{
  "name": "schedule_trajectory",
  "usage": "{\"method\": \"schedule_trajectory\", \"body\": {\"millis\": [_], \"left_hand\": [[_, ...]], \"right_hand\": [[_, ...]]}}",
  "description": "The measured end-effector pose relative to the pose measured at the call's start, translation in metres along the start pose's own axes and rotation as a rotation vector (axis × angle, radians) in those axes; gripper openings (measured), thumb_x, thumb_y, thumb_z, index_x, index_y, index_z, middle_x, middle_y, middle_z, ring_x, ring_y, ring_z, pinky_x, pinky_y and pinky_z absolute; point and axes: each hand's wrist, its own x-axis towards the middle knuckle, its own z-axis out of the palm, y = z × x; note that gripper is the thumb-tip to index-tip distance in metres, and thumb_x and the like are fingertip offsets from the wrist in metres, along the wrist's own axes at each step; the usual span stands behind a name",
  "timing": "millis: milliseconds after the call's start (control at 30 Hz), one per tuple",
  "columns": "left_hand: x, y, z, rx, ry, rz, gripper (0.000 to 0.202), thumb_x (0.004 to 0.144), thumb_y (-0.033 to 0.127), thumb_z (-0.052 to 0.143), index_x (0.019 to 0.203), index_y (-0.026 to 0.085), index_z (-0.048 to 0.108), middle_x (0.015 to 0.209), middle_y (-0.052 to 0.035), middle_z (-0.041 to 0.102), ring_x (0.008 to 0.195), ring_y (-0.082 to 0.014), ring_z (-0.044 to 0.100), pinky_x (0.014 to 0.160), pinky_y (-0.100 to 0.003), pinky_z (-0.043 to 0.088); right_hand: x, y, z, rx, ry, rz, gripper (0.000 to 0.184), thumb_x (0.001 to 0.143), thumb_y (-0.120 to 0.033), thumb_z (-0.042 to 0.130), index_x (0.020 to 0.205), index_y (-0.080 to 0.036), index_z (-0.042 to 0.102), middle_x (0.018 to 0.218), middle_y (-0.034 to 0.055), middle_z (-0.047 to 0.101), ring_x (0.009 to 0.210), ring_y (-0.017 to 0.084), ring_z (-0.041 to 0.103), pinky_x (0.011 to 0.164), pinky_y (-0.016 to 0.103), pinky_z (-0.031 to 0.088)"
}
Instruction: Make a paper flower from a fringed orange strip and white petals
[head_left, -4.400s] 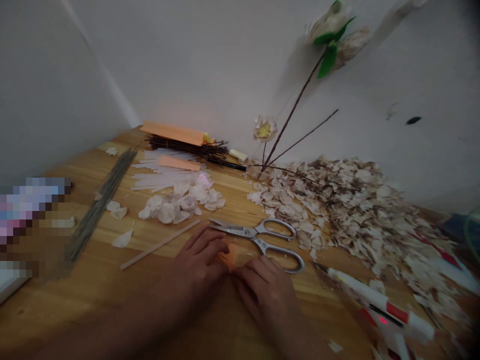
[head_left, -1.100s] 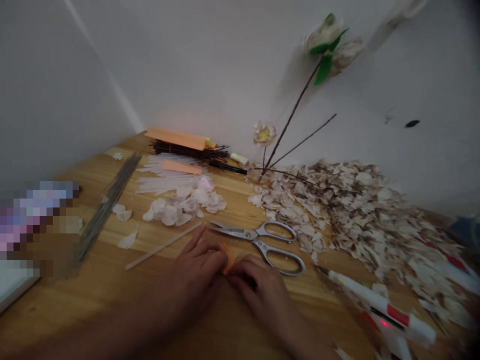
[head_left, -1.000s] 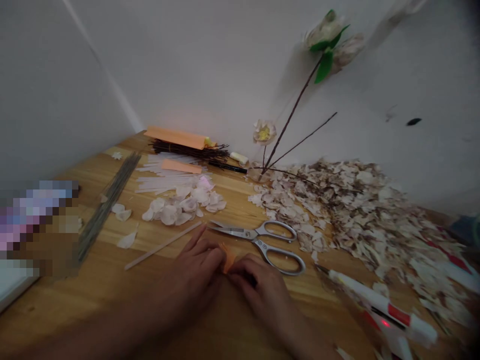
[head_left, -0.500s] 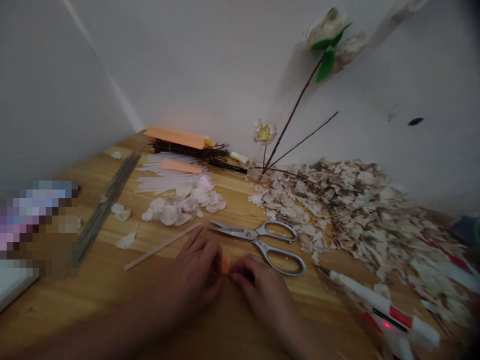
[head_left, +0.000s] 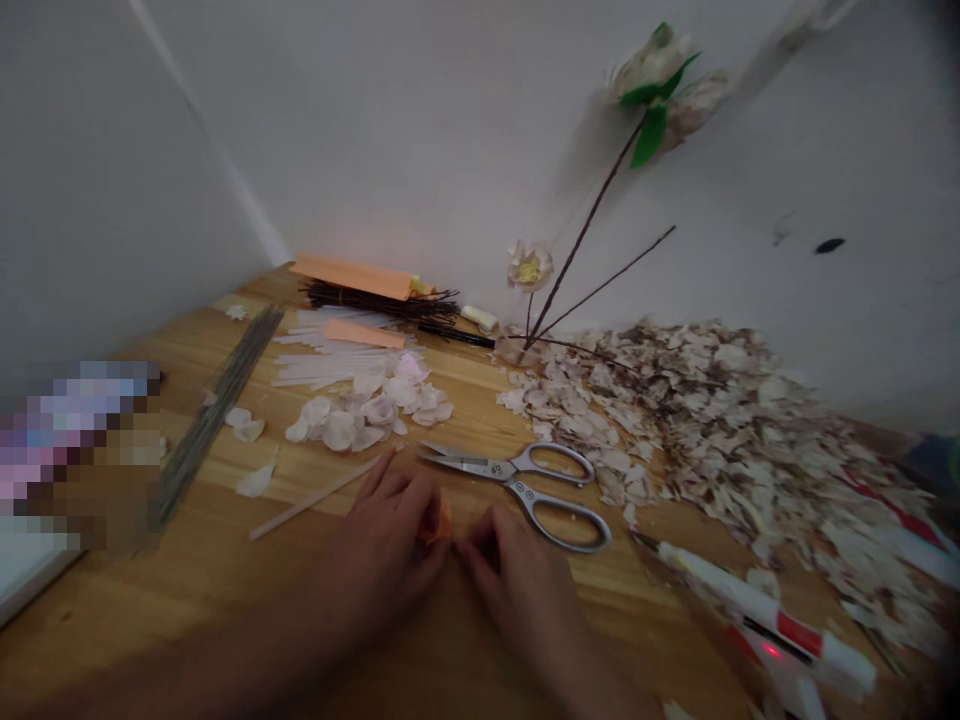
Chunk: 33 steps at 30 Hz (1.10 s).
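Low at the front of the wooden table, my left hand [head_left: 394, 525] is closed on a small piece of orange paper [head_left: 442, 522], partly hidden by the fingers. My right hand [head_left: 517, 565] is close beside it on the right, thumb and fingertips pinched together; whether anything is between them is hidden. Metal scissors [head_left: 510, 470] lie just beyond both hands, their blades pointing left. A thin whitish strip [head_left: 315, 500] lies left of my left hand, one end reaching behind its fingers.
Pale petals [head_left: 345, 420] lie beyond the scissors, with white strips [head_left: 315, 365] and dark stems [head_left: 375, 298] behind. A large heap of dried petals [head_left: 735, 420] covers the right. A glue gun [head_left: 757, 600] lies front right. Grey wires [head_left: 225, 400] lie left. A flower stem [head_left: 592, 220] stands by the wall.
The orange piece now sits more within my left fingers and shows a more crumpled shape. My right fingertips have moved slightly apart from it.
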Motion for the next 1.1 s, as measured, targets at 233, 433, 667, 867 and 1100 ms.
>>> {"method": "schedule_trajectory", "body": {"millis": [233, 433, 667, 867, 1100], "left_hand": [[-0.004, -0.003, 0.000, 0.008, 0.025, -0.005, 0.014, 0.074, 0.009, 0.052, 0.079, 0.022, 0.048, 0.075, 0.0017, 0.058, 0.082, -0.0173, 0.057, 0.105, -0.051, 0.024], [-0.005, -0.005, 0.003, -0.024, 0.016, -0.017, 0.016, 0.074, 0.007, 0.051, 0.079, 0.022, 0.048, 0.075, 0.0031, 0.058, 0.079, -0.0162, 0.057, 0.104, -0.052, 0.025], [-0.005, -0.006, 0.004, -0.044, 0.030, -0.013, 0.019, 0.072, 0.004, 0.051, 0.079, 0.022, 0.047, 0.076, 0.0033, 0.058, 0.080, -0.0152, 0.057, 0.105, -0.050, 0.024], [-0.005, -0.005, 0.000, -0.052, 0.085, 0.002, 0.023, 0.070, 0.003, 0.050, 0.080, 0.023, 0.047, 0.079, 0.0025, 0.059, 0.085, -0.0169, 0.057, 0.105, -0.052, 0.025], [-0.008, -0.005, -0.019, 0.003, 0.426, 0.142, 0.028, 0.069, 0.005, 0.055, 0.088, 0.021, 0.043, 0.087, -0.0018, 0.055, 0.089, -0.0183, 0.055, 0.103, -0.051, 0.030]], "right_hand": [[-0.004, 0.001, 0.003, 0.011, 0.103, -0.034, 0.014, 0.074, -0.020, 0.061, 0.067, -0.022, 0.049, 0.055, -0.0031, 0.059, 0.046, 0.014, 0.054, 0.043, 0.023, 0.037], [-0.019, 0.002, -0.004, 0.073, 0.189, -0.361, 0.020, 0.081, -0.011, 0.045, 0.095, -0.021, 0.056, 0.074, 0.0016, 0.064, 0.064, 0.016, 0.059, 0.058, 0.026, 0.047], [-0.018, 0.002, 0.001, 0.059, 0.123, -0.426, 0.027, 0.080, -0.006, 0.045, 0.102, -0.016, 0.057, 0.076, 0.0066, 0.062, 0.069, 0.019, 0.058, 0.058, 0.029, 0.051], [-0.010, -0.001, 0.004, 0.211, 0.051, -0.238, 0.021, 0.076, -0.004, 0.051, 0.088, -0.021, 0.057, 0.080, 0.0035, 0.062, 0.072, 0.018, 0.059, 0.062, 0.032, 0.051], [-0.003, -0.002, 0.010, 0.206, 0.201, -0.217, 0.027, 0.066, -0.003, 0.059, 0.082, -0.022, 0.049, 0.072, -0.0008, 0.061, 0.063, 0.016, 0.059, 0.055, 0.025, 0.048]]}}
